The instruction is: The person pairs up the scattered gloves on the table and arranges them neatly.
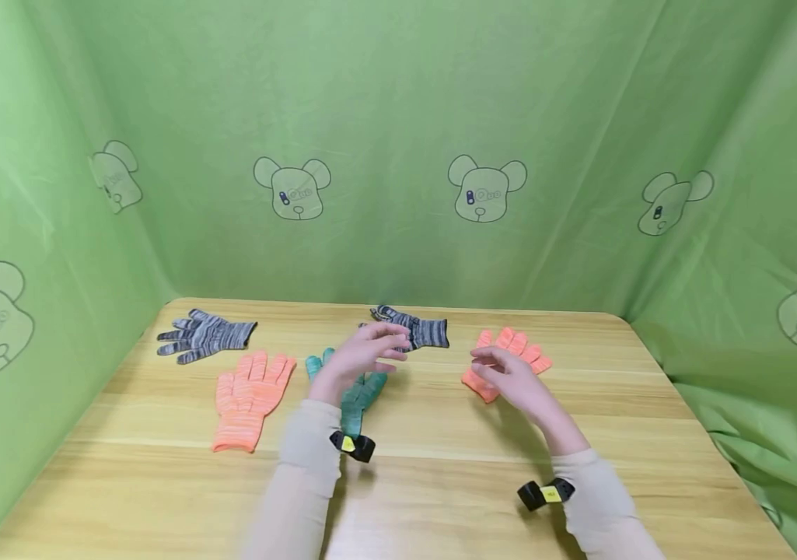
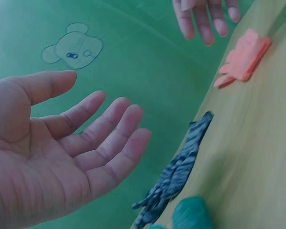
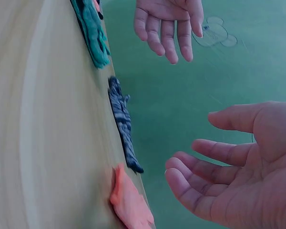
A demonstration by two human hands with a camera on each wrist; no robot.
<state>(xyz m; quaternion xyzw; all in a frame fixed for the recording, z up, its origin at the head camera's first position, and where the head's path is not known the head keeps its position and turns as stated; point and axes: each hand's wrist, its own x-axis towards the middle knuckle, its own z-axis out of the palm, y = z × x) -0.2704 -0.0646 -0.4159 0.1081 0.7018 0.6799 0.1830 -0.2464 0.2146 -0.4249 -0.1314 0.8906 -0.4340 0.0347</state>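
Hands: L hand (image 1: 361, 356) & R hand (image 1: 515, 381) raised over counter (image 1: 433, 490), fingers relaxed.
Green glove (image 1: 356, 406): on counter, nr L hand.
R-side orange glove (image 1: 510, 340): on counter, nr R hand.

Soft shadows and pale glare on the table (image 1: 433, 482)

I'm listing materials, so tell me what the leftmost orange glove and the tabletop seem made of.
The leftmost orange glove: probably matte knitted yarn, given its pale streaks; fibre unclear. Tabletop: wood or wood-look laminate, faintly glossy, showing grain and glare.
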